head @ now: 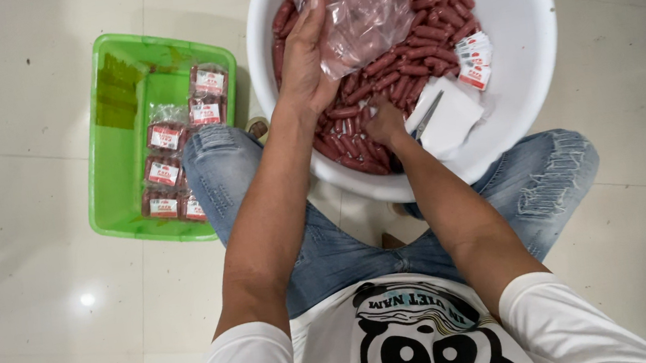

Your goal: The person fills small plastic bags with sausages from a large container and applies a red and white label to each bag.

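Left hand [307, 57] grips the clear bag [360, 11] open-mouthed at 12 o'clock for loading, while right hand [385, 122] closes on sausages [406, 54] in the white basin [526, 45].

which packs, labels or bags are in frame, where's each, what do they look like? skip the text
Clear plastic bag: crumpled, held by the left hand over the white basin.
Loose labels: small red-and-white stack, on the sausages at the basin's right.
Sealed sausage packs: clear with red-and-white labels, in the green tray, left.
White paper: by the right hand.
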